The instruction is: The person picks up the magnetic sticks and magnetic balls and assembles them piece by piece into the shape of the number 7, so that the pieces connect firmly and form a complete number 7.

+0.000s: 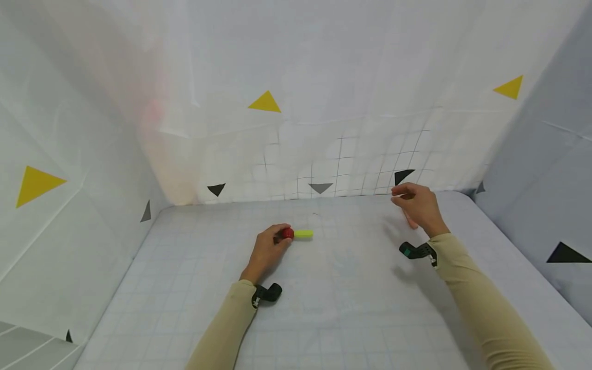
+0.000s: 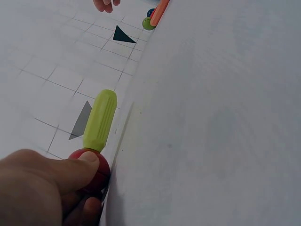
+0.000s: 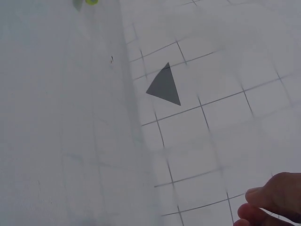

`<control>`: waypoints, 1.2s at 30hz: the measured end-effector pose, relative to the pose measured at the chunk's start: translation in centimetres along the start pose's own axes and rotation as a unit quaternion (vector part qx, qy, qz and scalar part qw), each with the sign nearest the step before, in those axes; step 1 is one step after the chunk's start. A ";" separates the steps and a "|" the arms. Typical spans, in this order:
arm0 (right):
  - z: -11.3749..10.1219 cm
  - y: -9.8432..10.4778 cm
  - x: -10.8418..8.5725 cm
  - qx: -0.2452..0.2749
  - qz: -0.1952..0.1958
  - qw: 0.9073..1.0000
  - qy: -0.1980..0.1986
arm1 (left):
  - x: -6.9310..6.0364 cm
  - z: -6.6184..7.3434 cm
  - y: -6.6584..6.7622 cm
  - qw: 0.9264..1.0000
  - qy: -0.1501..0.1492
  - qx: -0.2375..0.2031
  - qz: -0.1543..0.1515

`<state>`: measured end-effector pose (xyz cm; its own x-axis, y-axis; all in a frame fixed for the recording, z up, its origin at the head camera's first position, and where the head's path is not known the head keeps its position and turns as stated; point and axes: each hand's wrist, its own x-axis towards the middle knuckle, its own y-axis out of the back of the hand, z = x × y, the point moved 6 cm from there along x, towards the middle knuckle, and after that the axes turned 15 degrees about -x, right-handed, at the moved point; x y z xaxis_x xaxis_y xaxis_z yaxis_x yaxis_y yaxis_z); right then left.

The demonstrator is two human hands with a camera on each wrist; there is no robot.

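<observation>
My left hand (image 1: 267, 252) pinches a red ball (image 1: 288, 233) between thumb and fingers, low over the white surface. A lime-green ribbed stick (image 2: 100, 120) is joined to the ball and points away from the hand, to the right in the head view. My right hand (image 1: 418, 205) is raised at the right, its fingers loosely bent and nothing seen between them. Partly hidden behind it in the head view is an orange stick (image 1: 410, 220). The left wrist view shows this orange stick (image 2: 160, 12) beside a green ball (image 2: 148, 23) and a blue ball (image 2: 150, 12).
The white table (image 1: 342, 308) has a faint grid. White sheet walls enclose it at the back and both sides, marked with yellow triangles (image 1: 265, 102) and dark triangles (image 1: 216, 189). Each wrist carries a black camera mount (image 1: 268, 293).
</observation>
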<state>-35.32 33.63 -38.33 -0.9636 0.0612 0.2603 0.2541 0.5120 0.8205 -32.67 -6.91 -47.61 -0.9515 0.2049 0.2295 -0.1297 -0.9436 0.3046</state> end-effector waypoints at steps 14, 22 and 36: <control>2.0 1.2 0.7 -0.028 0.001 0.999 -0.015 | 0.0 0.0 0.1 1.000 -0.002 0.003 0.000; 3.2 1.6 1.3 -0.041 0.010 0.999 -0.014 | 0.0 0.1 0.1 1.000 -0.002 0.008 0.000; 6.1 1.7 1.8 -0.054 0.000 0.997 -0.052 | 0.0 0.2 0.0 1.000 -0.006 0.003 -0.004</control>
<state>-37.12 39.84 -39.60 -0.9658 0.1527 0.2096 0.2553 0.4175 0.8721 -32.63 -6.89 -47.46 -0.9470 0.2157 0.2379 -0.1359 -0.9404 0.3117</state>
